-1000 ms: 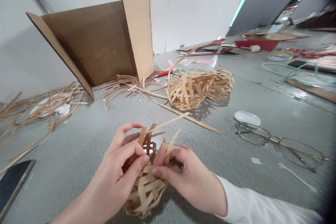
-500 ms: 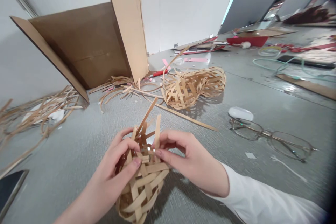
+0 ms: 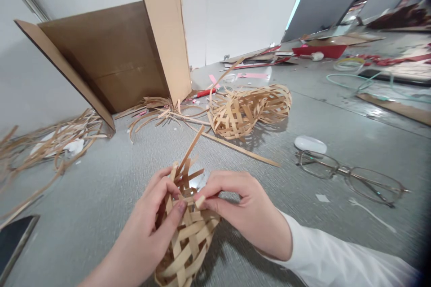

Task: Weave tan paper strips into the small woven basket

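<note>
A tan woven basket piece [image 3: 190, 237] made of flat strips sits low in the middle, with loose strip ends sticking up from its far edge. My left hand [image 3: 158, 219] grips its left rim, thumb in front and fingers behind or inside. Between thumb and index finger, my right hand [image 3: 235, 208] pinches a strip [image 3: 200, 201] at the rim, its end folded down toward me. One long loose strip end [image 3: 191, 149] leans up to the right beyond my left fingers. The inside of the weave is mostly hidden by both hands.
Beyond lies another woven strip piece [image 3: 249, 110], beside a long single strip [image 3: 242, 149]. An upright cardboard box [image 3: 104, 58] stands at the back left near heaped strips [image 3: 57, 148]. Eyeglasses [image 3: 353, 177] and a white oval object [image 3: 310, 144] are on the right; a dark phone-like object [image 3: 15, 242] is at lower left.
The strip in my right hand stood upright and is now bent over toward me at the rim. My left hand keeps its grip and has shifted slightly right with the basket.
</note>
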Demonstrator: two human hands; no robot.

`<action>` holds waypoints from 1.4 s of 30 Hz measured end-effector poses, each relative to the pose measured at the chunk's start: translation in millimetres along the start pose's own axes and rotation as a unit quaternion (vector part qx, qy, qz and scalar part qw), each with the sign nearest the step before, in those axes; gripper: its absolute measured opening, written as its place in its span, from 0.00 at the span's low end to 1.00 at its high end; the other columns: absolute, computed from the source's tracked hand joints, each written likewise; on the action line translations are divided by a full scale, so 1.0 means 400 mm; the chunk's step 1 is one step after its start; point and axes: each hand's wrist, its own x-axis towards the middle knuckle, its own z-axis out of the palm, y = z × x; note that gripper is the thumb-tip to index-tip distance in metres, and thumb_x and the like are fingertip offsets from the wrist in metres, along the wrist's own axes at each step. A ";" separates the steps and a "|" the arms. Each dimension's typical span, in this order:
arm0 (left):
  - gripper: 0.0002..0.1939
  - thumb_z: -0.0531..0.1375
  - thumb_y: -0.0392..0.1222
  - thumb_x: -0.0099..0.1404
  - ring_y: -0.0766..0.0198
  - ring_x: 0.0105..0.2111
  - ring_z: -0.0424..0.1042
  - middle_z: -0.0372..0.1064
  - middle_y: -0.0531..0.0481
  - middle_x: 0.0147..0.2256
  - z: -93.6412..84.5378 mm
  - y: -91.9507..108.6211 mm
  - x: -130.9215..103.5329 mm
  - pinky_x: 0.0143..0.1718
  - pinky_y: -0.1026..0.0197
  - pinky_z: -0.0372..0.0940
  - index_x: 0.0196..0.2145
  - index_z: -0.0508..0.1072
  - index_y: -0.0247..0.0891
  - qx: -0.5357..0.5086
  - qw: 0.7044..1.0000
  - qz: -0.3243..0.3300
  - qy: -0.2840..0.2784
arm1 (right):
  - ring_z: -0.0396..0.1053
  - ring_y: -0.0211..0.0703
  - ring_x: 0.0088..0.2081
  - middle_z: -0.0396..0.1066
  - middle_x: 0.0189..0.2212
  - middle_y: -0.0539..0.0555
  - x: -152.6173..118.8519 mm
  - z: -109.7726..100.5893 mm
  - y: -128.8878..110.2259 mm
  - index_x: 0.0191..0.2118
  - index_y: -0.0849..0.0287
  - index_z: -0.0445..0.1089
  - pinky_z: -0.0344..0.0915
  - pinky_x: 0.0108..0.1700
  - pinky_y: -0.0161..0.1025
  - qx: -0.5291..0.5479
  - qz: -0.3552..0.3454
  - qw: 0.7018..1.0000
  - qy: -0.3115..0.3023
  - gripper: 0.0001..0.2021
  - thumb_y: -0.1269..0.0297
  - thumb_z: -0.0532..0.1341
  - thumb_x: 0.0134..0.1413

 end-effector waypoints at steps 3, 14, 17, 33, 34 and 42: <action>0.08 0.52 0.43 0.67 0.56 0.55 0.62 0.66 0.45 0.47 0.001 0.010 -0.001 0.49 0.58 0.63 0.30 0.65 0.42 -0.007 1.000 0.017 -0.001 | 0.69 0.36 0.28 0.73 0.24 0.49 -0.003 0.007 0.004 0.27 0.57 0.77 0.65 0.33 0.33 0.022 -0.018 1.000 -0.006 0.10 0.78 0.61 0.51; 0.08 0.52 0.43 0.67 0.58 0.49 0.66 0.65 0.46 0.47 0.013 0.011 -0.005 0.46 0.57 0.65 0.30 0.65 0.42 -0.038 0.998 0.052 -0.010 | 0.67 0.36 0.26 0.70 0.23 0.47 -0.002 0.026 0.001 0.31 0.58 0.72 0.62 0.31 0.34 0.080 0.165 0.983 -0.028 0.02 0.71 0.63 0.48; 0.08 0.53 0.43 0.67 0.59 0.51 0.66 0.64 0.47 0.50 0.016 0.007 -0.005 0.46 0.59 0.65 0.30 0.66 0.43 -0.029 0.998 0.058 -0.004 | 0.67 0.34 0.25 0.67 0.21 0.43 -0.001 0.027 -0.004 0.40 0.57 0.67 0.62 0.30 0.32 0.126 0.175 0.976 -0.012 0.12 0.74 0.62 0.47; 0.22 0.56 0.41 0.65 0.58 0.59 0.59 0.56 0.39 0.59 0.067 -0.122 -0.074 0.51 0.59 0.67 0.56 0.59 0.38 0.117 0.959 0.181 0.183 | 0.73 0.36 0.32 0.74 0.31 0.49 -0.003 0.010 0.010 0.35 0.57 0.69 0.71 0.37 0.33 0.040 0.088 0.995 0.009 0.06 0.72 0.62 0.49; 0.21 0.56 0.40 0.65 0.59 0.60 0.58 0.55 0.39 0.59 0.070 -0.130 -0.075 0.51 0.60 0.66 0.55 0.59 0.39 0.105 0.959 0.184 0.188 | 0.73 0.37 0.34 0.75 0.33 0.50 -0.004 0.009 0.008 0.38 0.57 0.70 0.71 0.39 0.33 0.029 0.079 0.996 -0.010 0.09 0.73 0.62 0.48; 0.17 0.57 0.35 0.65 0.60 0.60 0.57 0.53 0.40 0.60 0.076 -0.154 -0.066 0.54 0.61 0.61 0.52 0.62 0.39 0.109 0.945 0.217 0.220 | 0.75 0.34 0.35 0.77 0.34 0.49 -0.013 0.012 0.023 0.41 0.55 0.71 0.71 0.37 0.28 -0.050 0.041 0.998 -0.014 0.14 0.78 0.57 0.53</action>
